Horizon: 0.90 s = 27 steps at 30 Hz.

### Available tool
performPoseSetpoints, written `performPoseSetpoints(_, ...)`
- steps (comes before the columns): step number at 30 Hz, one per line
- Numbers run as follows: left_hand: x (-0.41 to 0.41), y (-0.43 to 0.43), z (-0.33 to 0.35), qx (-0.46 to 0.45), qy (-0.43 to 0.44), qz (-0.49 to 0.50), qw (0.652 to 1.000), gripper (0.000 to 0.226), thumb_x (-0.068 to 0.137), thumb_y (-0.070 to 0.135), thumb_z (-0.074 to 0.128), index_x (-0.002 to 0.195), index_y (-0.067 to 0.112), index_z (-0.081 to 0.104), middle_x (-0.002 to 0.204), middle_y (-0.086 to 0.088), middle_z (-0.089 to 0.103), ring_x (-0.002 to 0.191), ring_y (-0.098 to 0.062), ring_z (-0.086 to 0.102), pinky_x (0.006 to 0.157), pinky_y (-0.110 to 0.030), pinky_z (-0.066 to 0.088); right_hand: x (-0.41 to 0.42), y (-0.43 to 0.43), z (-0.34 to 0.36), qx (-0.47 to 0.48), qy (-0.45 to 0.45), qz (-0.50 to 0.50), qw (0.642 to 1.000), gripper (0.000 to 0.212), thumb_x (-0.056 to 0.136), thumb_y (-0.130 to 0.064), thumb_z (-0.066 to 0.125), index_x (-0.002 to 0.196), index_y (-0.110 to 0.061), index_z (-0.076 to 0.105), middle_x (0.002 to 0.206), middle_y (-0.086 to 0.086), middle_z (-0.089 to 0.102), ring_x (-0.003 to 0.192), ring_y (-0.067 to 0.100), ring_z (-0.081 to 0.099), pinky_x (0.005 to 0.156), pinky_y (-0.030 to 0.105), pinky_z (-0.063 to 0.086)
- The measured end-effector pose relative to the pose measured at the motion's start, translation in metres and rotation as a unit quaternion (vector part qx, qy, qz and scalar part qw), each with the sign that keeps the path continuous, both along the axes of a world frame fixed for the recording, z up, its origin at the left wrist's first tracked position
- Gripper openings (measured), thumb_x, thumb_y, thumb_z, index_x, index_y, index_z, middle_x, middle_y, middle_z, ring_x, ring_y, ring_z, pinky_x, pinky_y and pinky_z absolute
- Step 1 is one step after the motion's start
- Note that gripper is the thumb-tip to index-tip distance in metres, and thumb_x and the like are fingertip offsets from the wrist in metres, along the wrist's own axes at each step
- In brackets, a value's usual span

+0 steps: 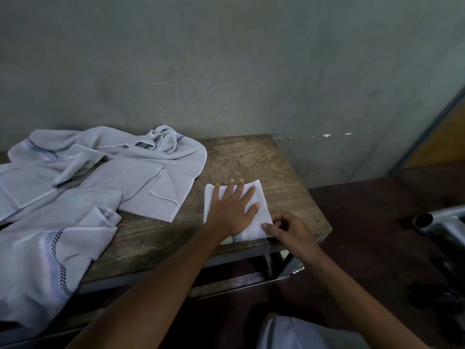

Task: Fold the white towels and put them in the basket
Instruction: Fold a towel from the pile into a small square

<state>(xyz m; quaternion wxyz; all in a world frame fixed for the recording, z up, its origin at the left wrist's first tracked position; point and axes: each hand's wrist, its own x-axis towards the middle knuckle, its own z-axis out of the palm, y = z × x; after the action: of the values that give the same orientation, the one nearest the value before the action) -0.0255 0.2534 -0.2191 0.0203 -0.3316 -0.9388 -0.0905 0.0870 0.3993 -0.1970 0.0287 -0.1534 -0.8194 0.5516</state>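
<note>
White folded towel [264, 216] lies near the wooden table's [251, 159] right front edge; left grip [232, 207] presses flat on it, fingers spread; right grip [284, 229] pinches its near corner between thumb and fingers; loose towels [100, 185] heap left of both grips.

Legible markings: none.
Folded white cloth towel [263, 215] at 6 o'clock carries a black checked band [234, 238]; no characters.
</note>
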Motion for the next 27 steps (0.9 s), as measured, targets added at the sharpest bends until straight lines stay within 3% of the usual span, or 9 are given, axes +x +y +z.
performPoseSetpoints(4,0.002,0.000,0.001,0.023,0.000,0.012,1.000,0.079,0.084,0.063,-0.010,0.148,0.029,0.023,0.155,-0.002,0.024,0.144,-0.028,0.017,0.112,-0.055,0.007,0.002,0.001,0.007,-0.057,0.022,0.028,0.998,0.009,0.080,-0.009,0.071,0.078,-0.017,0.068,0.060,-0.013,0.056,0.059,-0.002,0.052,0.059,0.009,0.042)
performPoseSetpoints(6,0.003,0.001,0.000,0.029,0.002,0.016,0.999,0.070,0.087,0.055,-0.002,0.147,0.028,0.024,0.155,-0.003,0.026,0.143,-0.028,0.019,0.112,-0.055,0.009,-0.001,0.003,0.007,-0.004,0.012,0.050,0.999,0.005,0.080,-0.016,0.072,0.076,-0.017,0.070,0.062,-0.010,0.057,0.060,0.001,0.053,0.059,0.014,0.043)
performPoseSetpoints(8,0.002,0.001,-0.001,0.039,0.010,0.017,0.999,0.067,0.089,0.051,0.001,0.147,0.028,0.025,0.154,-0.004,0.028,0.143,-0.028,0.021,0.112,-0.055,0.011,-0.003,0.003,0.003,0.057,-0.003,0.066,0.996,0.016,0.079,-0.026,0.073,0.075,-0.011,0.070,0.063,-0.002,0.055,0.059,0.007,0.051,0.059,0.022,0.041)
performPoseSetpoints(12,0.001,0.001,-0.002,0.027,0.010,0.021,0.999,0.072,0.084,0.053,-0.008,0.149,0.030,0.014,0.157,-0.001,0.017,0.145,-0.024,0.010,0.113,-0.053,0.004,-0.005,0.003,0.004,0.031,-0.057,0.050,0.997,0.028,0.078,-0.031,0.073,0.063,-0.009,0.064,0.058,-0.005,0.054,0.055,0.004,0.049,0.056,0.021,0.038)
performPoseSetpoints(15,0.001,0.002,-0.002,0.018,0.014,0.028,0.999,0.077,0.081,0.053,-0.012,0.149,0.029,0.012,0.158,0.000,0.012,0.146,-0.023,0.007,0.113,-0.053,0.001,-0.004,0.003,0.006,-0.008,-0.056,0.081,0.995,0.031,0.075,-0.039,0.072,0.081,-0.009,0.071,0.080,0.011,0.070,0.072,0.021,0.063,0.072,0.034,0.047)
performPoseSetpoints(17,0.001,0.003,-0.002,0.011,0.014,0.031,0.999,0.077,0.080,0.053,-0.014,0.150,0.029,0.010,0.158,0.000,0.012,0.146,-0.022,0.006,0.113,-0.055,0.000,-0.002,0.000,0.006,0.011,-0.046,0.107,0.993,0.031,0.074,-0.042,0.070,0.078,-0.011,0.071,0.080,0.014,0.070,0.073,0.026,0.064,0.073,0.039,0.048)
performPoseSetpoints(20,-0.001,0.003,-0.002,-0.003,0.006,0.038,0.999,0.073,0.083,0.054,-0.012,0.149,0.031,0.007,0.159,0.002,0.008,0.146,-0.022,0.002,0.111,-0.058,-0.002,-0.002,0.005,0.008,0.041,-0.062,0.113,0.991,0.033,0.080,-0.035,0.070,0.059,-0.012,0.060,0.060,0.004,0.053,0.059,0.012,0.049,0.061,0.031,0.038)
performPoseSetpoints(24,-0.001,0.005,-0.002,-0.008,0.003,0.044,0.999,0.067,0.087,0.054,-0.008,0.149,0.031,0.006,0.159,0.002,0.006,0.146,-0.023,0.001,0.110,-0.059,-0.003,-0.002,0.010,0.015,0.021,-0.097,0.126,0.987,0.024,0.084,-0.030,0.067,0.068,-0.012,0.067,0.069,0.001,0.059,0.067,0.011,0.055,0.064,0.023,0.042)
performPoseSetpoints(27,-0.001,0.004,-0.002,-0.008,0.002,0.042,0.999,0.071,0.083,0.053,-0.013,0.149,0.032,0.005,0.159,0.002,0.007,0.146,-0.023,0.002,0.110,-0.059,-0.003,0.002,0.006,0.014,0.000,-0.033,0.124,0.992,0.015,0.086,-0.024,0.065,0.085,-0.009,0.070,0.076,0.006,0.057,0.072,0.012,0.054,0.067,0.023,0.042)
